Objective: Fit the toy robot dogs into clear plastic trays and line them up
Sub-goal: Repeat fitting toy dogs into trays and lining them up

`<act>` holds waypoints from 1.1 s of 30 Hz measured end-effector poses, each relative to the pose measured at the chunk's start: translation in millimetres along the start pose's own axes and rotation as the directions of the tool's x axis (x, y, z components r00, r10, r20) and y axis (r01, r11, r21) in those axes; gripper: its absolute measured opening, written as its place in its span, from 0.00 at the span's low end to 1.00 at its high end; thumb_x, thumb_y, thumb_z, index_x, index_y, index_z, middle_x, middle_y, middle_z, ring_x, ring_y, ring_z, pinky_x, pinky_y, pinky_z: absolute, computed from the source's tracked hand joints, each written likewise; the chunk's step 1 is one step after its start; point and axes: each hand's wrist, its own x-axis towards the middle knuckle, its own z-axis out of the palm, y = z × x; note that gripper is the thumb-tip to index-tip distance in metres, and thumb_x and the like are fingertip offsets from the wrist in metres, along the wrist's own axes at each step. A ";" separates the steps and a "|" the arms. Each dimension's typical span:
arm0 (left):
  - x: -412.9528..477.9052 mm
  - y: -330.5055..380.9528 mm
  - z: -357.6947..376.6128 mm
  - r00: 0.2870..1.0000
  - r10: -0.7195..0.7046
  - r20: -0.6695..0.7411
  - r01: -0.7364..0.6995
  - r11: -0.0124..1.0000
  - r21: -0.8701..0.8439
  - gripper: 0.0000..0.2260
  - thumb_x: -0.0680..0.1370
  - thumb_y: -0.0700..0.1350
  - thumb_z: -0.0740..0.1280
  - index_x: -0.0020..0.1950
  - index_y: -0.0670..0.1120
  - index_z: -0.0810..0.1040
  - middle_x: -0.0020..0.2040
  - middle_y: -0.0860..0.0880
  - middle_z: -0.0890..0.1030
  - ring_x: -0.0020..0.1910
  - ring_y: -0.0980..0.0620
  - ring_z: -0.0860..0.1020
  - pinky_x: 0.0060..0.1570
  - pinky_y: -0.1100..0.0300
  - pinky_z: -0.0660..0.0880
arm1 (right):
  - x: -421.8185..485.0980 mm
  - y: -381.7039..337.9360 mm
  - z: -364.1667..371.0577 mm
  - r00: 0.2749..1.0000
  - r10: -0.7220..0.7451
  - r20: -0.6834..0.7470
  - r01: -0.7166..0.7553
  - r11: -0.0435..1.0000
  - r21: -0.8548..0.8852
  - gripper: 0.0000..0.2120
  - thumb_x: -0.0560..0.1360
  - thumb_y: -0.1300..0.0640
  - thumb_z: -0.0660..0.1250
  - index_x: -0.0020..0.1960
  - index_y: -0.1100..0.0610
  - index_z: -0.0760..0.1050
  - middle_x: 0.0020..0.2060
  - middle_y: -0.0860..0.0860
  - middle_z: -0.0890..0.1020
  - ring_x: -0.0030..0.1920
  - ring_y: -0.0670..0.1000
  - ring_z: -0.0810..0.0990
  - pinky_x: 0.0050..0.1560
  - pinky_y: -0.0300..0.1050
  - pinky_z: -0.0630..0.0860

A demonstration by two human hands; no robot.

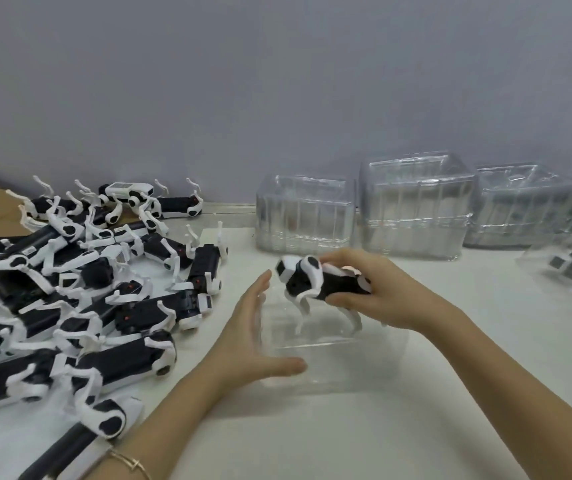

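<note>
Left hand (253, 344) spread open, bracing clear tray (333, 344) at lower centre; right hand (371, 299) gripping toy dog (315, 282) above it (legs seemingly entering); next, pressing down squarely.

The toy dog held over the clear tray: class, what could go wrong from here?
The right hand holds the toy dog over the clear tray; its thin legs might miss the slots and bend. The left hand only rests against the tray, so it could slide. The pile of dogs lies close, easily knocked.
</note>
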 end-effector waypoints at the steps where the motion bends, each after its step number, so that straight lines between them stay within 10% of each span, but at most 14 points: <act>1: 0.7 -0.7 0.2 1.000 -0.005 -0.014 0.005 1.000 -0.018 0.55 0.53 0.57 0.82 0.71 0.73 0.53 0.75 0.66 0.58 0.72 0.73 0.56 0.60 0.82 0.57 | 0.3 0.4 1.6 0.998 -0.019 0.058 0.026 0.991 -0.131 0.22 0.75 0.53 0.72 0.64 0.37 0.71 0.51 0.24 0.73 0.56 0.31 0.69 0.58 0.35 0.63; 8: 0.5 -3.0 1.3 1.000 -0.002 -0.030 0.003 1.000 0.009 0.54 0.53 0.59 0.82 0.69 0.77 0.52 0.73 0.70 0.57 0.71 0.75 0.54 0.62 0.78 0.57 | 8.8 4.7 7.0 0.987 0.044 0.152 0.035 0.876 -0.482 0.23 0.75 0.47 0.71 0.67 0.42 0.69 0.55 0.44 0.68 0.57 0.47 0.61 0.62 0.46 0.58; 20: 0.8 -2.6 1.0 0.999 -0.033 -0.032 0.033 0.999 0.018 0.55 0.52 0.60 0.82 0.70 0.76 0.52 0.72 0.74 0.56 0.70 0.77 0.53 0.63 0.73 0.56 | 14.6 -7.5 6.5 0.956 0.201 0.215 -0.103 0.912 -0.397 0.20 0.76 0.52 0.69 0.65 0.42 0.67 0.51 0.46 0.67 0.54 0.49 0.69 0.43 0.43 0.69; 26: -1.7 -1.1 -0.4 0.999 -0.035 -0.004 0.035 0.999 0.029 0.57 0.51 0.64 0.81 0.70 0.77 0.48 0.73 0.75 0.52 0.70 0.78 0.49 0.63 0.72 0.56 | 12.9 -6.2 14.2 0.952 0.161 0.262 -0.002 0.854 -0.521 0.21 0.77 0.52 0.66 0.68 0.41 0.68 0.52 0.45 0.66 0.58 0.48 0.65 0.52 0.41 0.64; 29: 5.3 3.5 0.5 0.998 -0.027 0.052 0.033 0.993 -0.113 0.61 0.50 0.65 0.79 0.73 0.71 0.44 0.74 0.73 0.45 0.73 0.74 0.46 0.68 0.72 0.55 | -2.3 -0.4 -0.3 0.993 0.121 0.003 -0.120 0.989 -0.089 0.19 0.75 0.49 0.69 0.64 0.34 0.71 0.57 0.37 0.70 0.58 0.36 0.68 0.57 0.37 0.67; 31: 17.7 9.0 0.2 0.987 -0.150 -0.053 0.124 0.934 -0.335 0.66 0.44 0.63 0.78 0.75 0.62 0.44 0.76 0.61 0.47 0.78 0.60 0.47 0.73 0.60 0.54 | -14.7 12.7 -3.0 0.899 0.209 -0.385 -0.188 0.978 0.093 0.21 0.75 0.48 0.68 0.66 0.35 0.69 0.59 0.40 0.72 0.60 0.38 0.71 0.62 0.42 0.69; 33: 22.9 15.0 0.4 0.971 -0.236 -0.039 0.199 0.887 -0.416 0.68 0.45 0.68 0.76 0.78 0.58 0.46 0.78 0.57 0.52 0.76 0.58 0.54 0.68 0.59 0.57 | -23.2 24.7 -1.3 0.800 0.463 -0.381 -0.456 0.883 0.116 0.28 0.76 0.41 0.65 0.74 0.43 0.63 0.67 0.48 0.72 0.68 0.48 0.69 0.68 0.51 0.67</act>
